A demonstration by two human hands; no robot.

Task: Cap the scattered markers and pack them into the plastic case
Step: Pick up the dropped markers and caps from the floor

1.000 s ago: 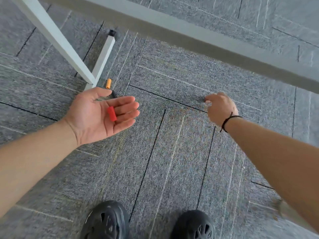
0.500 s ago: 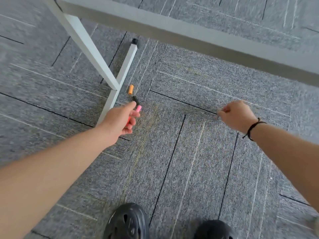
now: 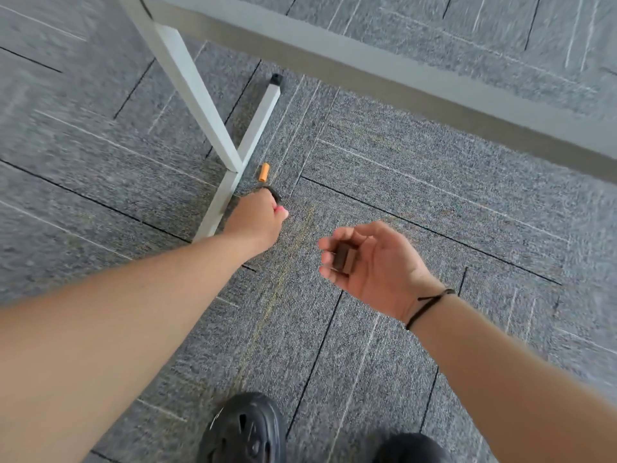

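The left hand [image 3: 258,217] has reached down to the carpet at frame centre and now closes on a black marker [image 3: 274,194], a pink bit showing at its fingers. The right hand [image 3: 370,262] has turned palm-up, cupping a brown cap [image 3: 344,259]. An orange cap [image 3: 264,171] remains uncollected beside the desk leg [image 3: 200,95].

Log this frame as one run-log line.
left hand: reaching at dark marker | right hand: holds brown cap | orange cap: on carpet | case: unseen
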